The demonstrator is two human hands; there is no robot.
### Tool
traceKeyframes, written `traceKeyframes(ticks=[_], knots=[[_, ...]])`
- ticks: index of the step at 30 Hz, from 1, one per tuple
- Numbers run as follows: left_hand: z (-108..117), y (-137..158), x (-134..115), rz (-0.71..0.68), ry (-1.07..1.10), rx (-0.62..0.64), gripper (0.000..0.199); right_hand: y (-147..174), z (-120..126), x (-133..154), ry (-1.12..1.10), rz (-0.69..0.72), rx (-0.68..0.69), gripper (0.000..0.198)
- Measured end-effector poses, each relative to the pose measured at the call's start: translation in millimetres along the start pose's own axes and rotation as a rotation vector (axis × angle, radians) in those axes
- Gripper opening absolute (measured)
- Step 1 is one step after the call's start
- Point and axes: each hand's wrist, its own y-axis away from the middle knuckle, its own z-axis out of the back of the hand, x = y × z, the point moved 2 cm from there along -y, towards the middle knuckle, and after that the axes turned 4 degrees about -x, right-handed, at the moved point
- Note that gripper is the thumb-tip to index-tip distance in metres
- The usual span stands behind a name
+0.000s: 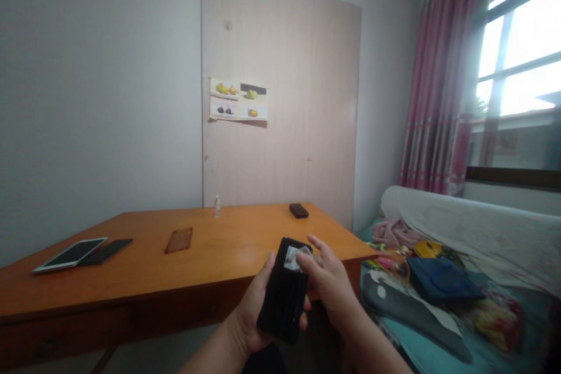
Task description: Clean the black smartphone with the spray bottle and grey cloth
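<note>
My left hand point(252, 312) is wrapped round a black smartphone point(283, 307), its thumb along the left edge and fingertips showing at the right edge. The phone is tilted, with its dark glossy face towards me. Over its upper part, my right hand point(332, 283) presses a small white piece of tissue or wipe point(291, 258) against the glass with the thumb. The right index finger sticks out beyond the phone's top right corner. Both hands are just in front of the table's near edge.
On the wooden table point(236, 251) lie a white tablet point(72, 254), a dark flat case point(107, 251), a brown translucent phone case point(179, 240) and a dark box point(298, 210). A small clear bottle point(217, 206) stands farther back. A cluttered bed point(438, 292) is at right.
</note>
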Motion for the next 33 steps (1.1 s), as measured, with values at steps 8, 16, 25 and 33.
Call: traceKeyframes(ticks=[8, 16, 25, 33], knots=[[1, -4, -3, -0.037, 0.012, -0.075, 0.071, -22, 6, 21, 0.643, 0.532, -0.115, 0.023], [-5, -3, -9, -0.111, 0.107, -0.091, 0.064, 22, -14, 23, 0.883, 0.82, 0.139, 0.023], [-3, -3, -7, -0.125, 0.172, -0.096, 0.063, 14, -14, 10, 0.845, 0.971, 0.246, 0.048], [5, 1, -9, -0.095, 0.185, -0.142, 0.064, 51, -18, 20, 0.929, 0.977, 0.563, 0.048]])
